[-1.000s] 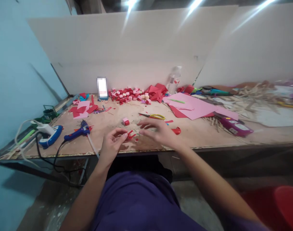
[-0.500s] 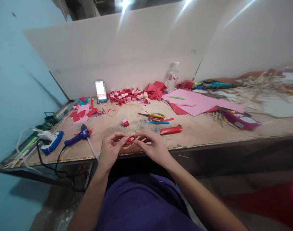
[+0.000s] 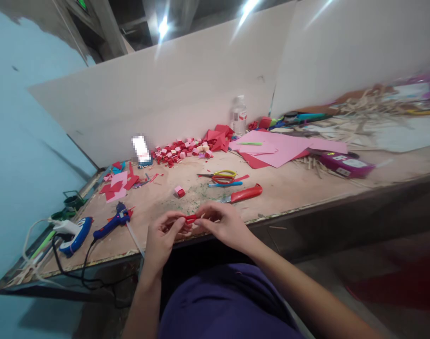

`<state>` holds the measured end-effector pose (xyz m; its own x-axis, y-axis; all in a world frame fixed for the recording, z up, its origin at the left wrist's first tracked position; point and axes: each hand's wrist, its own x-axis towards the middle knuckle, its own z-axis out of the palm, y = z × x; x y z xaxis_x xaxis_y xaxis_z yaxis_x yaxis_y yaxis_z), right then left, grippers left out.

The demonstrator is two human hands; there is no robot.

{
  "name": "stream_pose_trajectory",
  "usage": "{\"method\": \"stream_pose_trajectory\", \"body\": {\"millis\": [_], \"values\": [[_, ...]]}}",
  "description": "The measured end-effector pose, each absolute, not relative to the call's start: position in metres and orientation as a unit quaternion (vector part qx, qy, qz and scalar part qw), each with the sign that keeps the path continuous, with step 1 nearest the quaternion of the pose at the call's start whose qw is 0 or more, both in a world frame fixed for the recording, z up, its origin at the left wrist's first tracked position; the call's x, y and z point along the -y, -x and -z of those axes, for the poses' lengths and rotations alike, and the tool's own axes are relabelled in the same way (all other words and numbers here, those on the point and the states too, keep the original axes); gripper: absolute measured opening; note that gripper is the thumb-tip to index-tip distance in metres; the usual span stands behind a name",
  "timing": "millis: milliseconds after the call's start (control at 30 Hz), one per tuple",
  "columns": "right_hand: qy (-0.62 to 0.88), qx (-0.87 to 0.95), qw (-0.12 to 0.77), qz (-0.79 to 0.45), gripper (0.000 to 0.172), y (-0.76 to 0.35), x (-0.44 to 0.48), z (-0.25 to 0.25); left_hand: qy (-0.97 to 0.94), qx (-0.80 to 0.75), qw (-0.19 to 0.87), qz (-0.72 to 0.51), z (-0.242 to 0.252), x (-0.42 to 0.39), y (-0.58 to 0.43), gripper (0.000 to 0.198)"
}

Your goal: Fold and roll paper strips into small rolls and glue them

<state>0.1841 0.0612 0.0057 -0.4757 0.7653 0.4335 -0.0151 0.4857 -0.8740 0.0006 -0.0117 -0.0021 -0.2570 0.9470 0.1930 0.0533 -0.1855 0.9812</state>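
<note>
Between my two hands, over the table's front edge, is a small folded piece of red paper (image 3: pixel 191 219). My left hand (image 3: pixel 168 228) pinches its left end between thumb and fingers. The right end is pinched by my right hand (image 3: pixel 220 221). Just beyond lies a small pink-and-red paper cube (image 3: pixel 180 191). A box cutter with a red handle (image 3: pixel 246 193) rests past my right hand, and behind it are a blue pen (image 3: pixel 225 184) and scissors with yellow and red handles (image 3: pixel 223 177).
A blue glue gun (image 3: pixel 112 222) and a blue-and-white power strip (image 3: pixel 77 238) with cables sit at the left. Many paper cubes (image 3: pixel 181 151) are heaped at the back beside a phone (image 3: pixel 141 149) and bottle (image 3: pixel 239 117). Pink paper sheets (image 3: pixel 281 146) and a purple packet (image 3: pixel 345 165) lie right.
The view has tilted and shifted, so the table appears lower. The red paper between my hands looked like an open loop and now appears flatter and straighter. Both hands keep hold of it.
</note>
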Motion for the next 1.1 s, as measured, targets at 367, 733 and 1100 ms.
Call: {"method": "stream_pose_trajectory", "body": {"millis": [367,733,1100], "values": [[0.233,0.697,0.407,-0.542,0.012,-0.186,-0.063,-0.015,-0.558,-0.518,0.309,-0.570,0.004,0.013,0.001,0.020],[0.276,0.696,0.392,-0.534,0.019,-0.188,-0.066,-0.013,-0.609,-0.532,0.221,-0.546,0.006,0.011,-0.001,0.015],[0.197,0.757,0.359,-0.509,0.011,-0.194,-0.068,-0.020,-0.560,-0.521,0.330,-0.553,0.006,0.010,-0.002,0.024]]}}
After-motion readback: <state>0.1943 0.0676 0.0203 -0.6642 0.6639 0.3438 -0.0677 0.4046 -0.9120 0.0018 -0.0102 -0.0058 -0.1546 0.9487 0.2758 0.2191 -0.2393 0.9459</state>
